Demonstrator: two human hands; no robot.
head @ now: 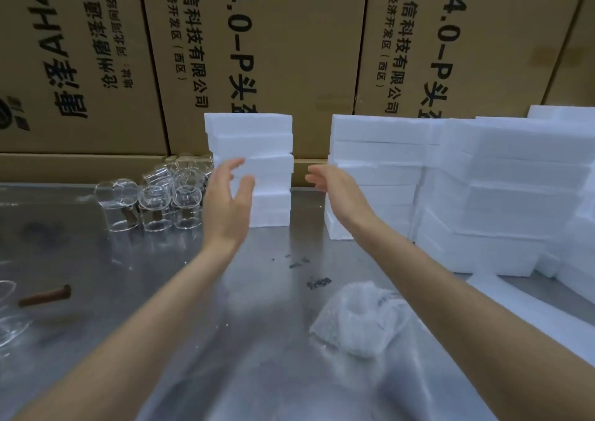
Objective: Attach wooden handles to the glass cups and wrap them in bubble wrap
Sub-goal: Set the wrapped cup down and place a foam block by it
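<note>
Left hand (230,201) and right hand (338,192), fingers apart, flank the foam stack (257,150); neither grips.

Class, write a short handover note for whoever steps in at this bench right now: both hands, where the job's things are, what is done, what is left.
Left hand: open, holding nothing, raised in front of the narrow foam stack.
Right hand: open, holding nothing, raised beside the wider foam stacks.
Glass cups: clustered upside down at the back left of the metal table.
Loose wooden handle: lying near the left edge.
Done: one bubble-wrapped bundle sits near the right forearm; its contents cannot be made out.
Left: fit handles where missing, then wrap the remaining cups.
</note>
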